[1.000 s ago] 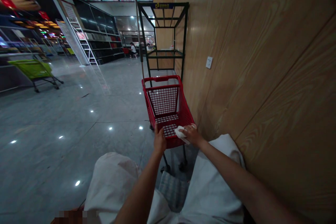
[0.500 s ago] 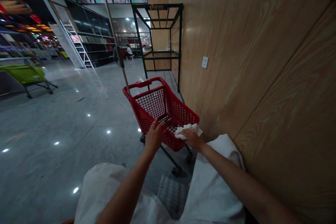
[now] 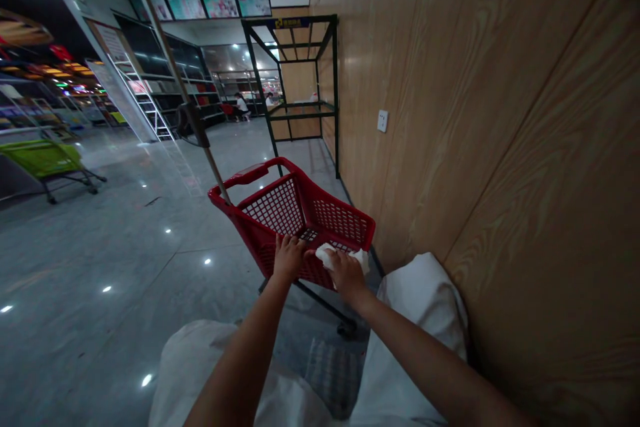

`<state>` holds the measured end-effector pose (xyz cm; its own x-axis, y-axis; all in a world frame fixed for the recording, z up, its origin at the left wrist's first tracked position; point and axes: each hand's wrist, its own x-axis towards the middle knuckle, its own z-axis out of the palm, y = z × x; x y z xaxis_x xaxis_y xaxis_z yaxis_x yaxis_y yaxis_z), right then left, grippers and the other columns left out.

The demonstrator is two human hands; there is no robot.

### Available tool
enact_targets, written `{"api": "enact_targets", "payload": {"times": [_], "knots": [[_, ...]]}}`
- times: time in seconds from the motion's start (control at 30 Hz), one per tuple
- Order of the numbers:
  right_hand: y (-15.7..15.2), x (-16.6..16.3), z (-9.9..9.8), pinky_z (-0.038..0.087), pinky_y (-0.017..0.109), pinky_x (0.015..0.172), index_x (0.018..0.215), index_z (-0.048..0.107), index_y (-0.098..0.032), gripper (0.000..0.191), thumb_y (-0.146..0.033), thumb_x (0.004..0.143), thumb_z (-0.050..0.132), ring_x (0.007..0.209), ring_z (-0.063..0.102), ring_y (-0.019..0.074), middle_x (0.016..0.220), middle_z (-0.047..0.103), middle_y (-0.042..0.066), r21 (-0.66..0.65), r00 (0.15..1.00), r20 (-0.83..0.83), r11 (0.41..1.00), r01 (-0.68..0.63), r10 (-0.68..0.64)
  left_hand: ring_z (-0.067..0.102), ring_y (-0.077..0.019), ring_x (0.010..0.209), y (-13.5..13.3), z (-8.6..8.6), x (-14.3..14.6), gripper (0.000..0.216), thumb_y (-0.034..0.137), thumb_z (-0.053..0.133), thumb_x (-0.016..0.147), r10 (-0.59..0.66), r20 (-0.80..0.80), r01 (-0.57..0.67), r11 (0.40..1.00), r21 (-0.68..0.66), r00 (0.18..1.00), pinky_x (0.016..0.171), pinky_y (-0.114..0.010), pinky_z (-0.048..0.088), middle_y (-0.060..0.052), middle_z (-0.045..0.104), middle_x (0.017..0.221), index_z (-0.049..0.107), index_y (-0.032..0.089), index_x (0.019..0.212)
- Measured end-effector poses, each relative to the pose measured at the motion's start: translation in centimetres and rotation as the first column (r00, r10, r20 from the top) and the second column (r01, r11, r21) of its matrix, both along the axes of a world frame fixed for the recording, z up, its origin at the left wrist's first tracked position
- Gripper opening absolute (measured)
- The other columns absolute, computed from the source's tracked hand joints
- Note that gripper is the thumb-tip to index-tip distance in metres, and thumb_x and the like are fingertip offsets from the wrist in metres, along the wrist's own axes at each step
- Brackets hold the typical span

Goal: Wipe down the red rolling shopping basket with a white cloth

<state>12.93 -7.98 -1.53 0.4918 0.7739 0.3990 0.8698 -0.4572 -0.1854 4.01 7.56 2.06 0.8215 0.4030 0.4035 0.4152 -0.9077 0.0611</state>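
A red plastic shopping cart [image 3: 333, 208] with grid walls stands before my knees, turned at an angle. My left hand [image 3: 289, 257] is hooked over its near rim, fingers pointing into the basket. Farther right along that rim, my right hand [image 3: 348, 275] presses a crumpled white cloth [image 3: 326, 255] against the cart. Part of the cloth is hidden beneath the fingers. A long metal pole [image 3: 165, 57] with a dark clamp-like piece rises from the handle side of the cart.
A wood-panelled wall [image 3: 465, 147] with a socket [image 3: 383, 121] runs close on the right. Behind the cart stands a dark metal rack [image 3: 336, 93]. A green cart [image 3: 43, 159] and a ladder [image 3: 145, 103] are at left. A person [image 3: 243, 105] crouches far back.
The cart has swung, its handle and pole shifting left. My left hand has come onto the rim, and my right hand has slid left with the cloth. The view has also shifted slightly.
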Motion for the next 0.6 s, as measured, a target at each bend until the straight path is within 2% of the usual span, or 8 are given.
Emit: {"api": "enact_targets", "payload": {"times": [0.13, 0.23, 0.33, 0.37, 0.47, 0.53, 0.6], "knots": [[1.8, -0.3, 1.2, 0.041, 0.031, 0.076, 0.130, 0.044, -0.023, 0.036, -0.025, 0.095, 0.038, 0.092, 0.057, 0.0208, 0.109, 0.060, 0.010, -0.031, 0.998, -0.019, 0.997, 0.065, -0.065, 0.048, -0.0274, 0.108, -1.1, -0.4, 0.5, 0.019, 0.039, 0.053, 0.084, 0.012, 0.047, -0.009, 0.999, -0.054, 0.999, 0.110, -0.055, 0.016, -0.007, 0.062, 0.100, 0.066, 0.026, 0.090], [1.5, 0.6, 1.4, 0.041, 0.030, 0.072, 0.130, 0.044, -0.023, 0.037, -0.025, 0.094, 0.038, 0.088, 0.058, 0.0203, 0.109, 0.060, 0.009, -0.070, 1.000, 0.000, 0.997, 0.024, -0.024, 0.052, -0.0250, 0.103, -0.7, 0.3, 0.2, 0.021, 0.039, 0.049, 0.087, -0.078, 0.007, 0.078, 0.994, -0.073, 0.997, 0.109, -0.052, 0.018, -0.006, 0.064, 0.097, 0.065, 0.026, 0.091], [-0.7, 3.1, 0.8, 0.040, 0.029, 0.072, 0.130, 0.044, -0.026, 0.038, -0.025, 0.092, 0.042, 0.084, 0.059, 0.0187, 0.106, 0.062, 0.006, -0.086, 0.999, 0.028, 0.995, -0.043, 0.045, 0.055, -0.0240, 0.099, 2.1, 2.5, -1.4, 0.026, 0.046, 0.051, 0.085, -0.178, -0.111, 0.174, 0.984, -0.045, 0.978, 0.107, -0.048, 0.023, -0.006, 0.066, 0.095, 0.065, 0.026, 0.095], [-1.6, 4.0, 0.5, 0.040, 0.029, 0.074, 0.129, 0.044, -0.026, 0.039, -0.025, 0.091, 0.044, 0.085, 0.058, 0.0185, 0.105, 0.062, 0.006, -0.074, 0.997, 0.038, 0.996, -0.057, 0.060, 0.056, -0.0245, 0.099, 3.5, 3.5, -2.2, 0.028, 0.047, 0.052, 0.084, -0.160, -0.148, 0.160, 0.987, -0.012, 0.976, 0.105, -0.048, 0.024, -0.007, 0.066, 0.095, 0.064, 0.025, 0.096], [-3.7, 6.1, 0.1, 0.036, 0.033, 0.086, 0.124, 0.049, -0.024, 0.037, -0.024, 0.088, 0.049, 0.091, 0.057, 0.0193, 0.102, 0.064, 0.006, 0.008, 0.996, 0.065, 0.998, -0.059, 0.059, 0.056, -0.0258, 0.099, 7.4, 6.0, -4.4, 0.029, 0.048, 0.054, 0.082, -0.005, -0.198, 0.029, 0.993, 0.117, 0.980, 0.103, -0.046, 0.025, -0.009, 0.067, 0.095, 0.065, 0.022, 0.090], [-4.0, 6.6, 0.2, 0.034, 0.035, 0.091, 0.121, 0.052, -0.022, 0.034, -0.023, 0.087, 0.048, 0.093, 0.055, 0.0202, 0.101, 0.064, 0.007, 0.064, 0.998, 0.062, 0.997, -0.034, 0.030, 0.056, -0.0254, 0.099, 8.7, 6.6, -5.1, 0.027, 0.045, 0.053, 0.084, 0.026, -0.194, 0.008, 0.985, 0.170, 0.981, 0.103, -0.045, 0.025, -0.009, 0.067, 0.094, 0.065, 0.022, 0.088], [-3.3, 6.2, 0.7, 0.034, 0.035, 0.089, 0.120, 0.054, -0.021, 0.032, -0.022, 0.088, 0.046, 0.092, 0.055, 0.0205, 0.101, 0.064, 0.007, 0.081, 0.999, 0.039, 0.997, -0.003, 0.000, 0.058, -0.0245, 0.094, 8.5, 6.4, -5.1, 0.025, 0.041, 0.051, 0.085, 0.003, -0.187, 0.030, 0.984, 0.174, 0.982, 0.100, -0.043, 0.027, -0.008, 0.068, 0.091, 0.065, 0.021, 0.084]]}}
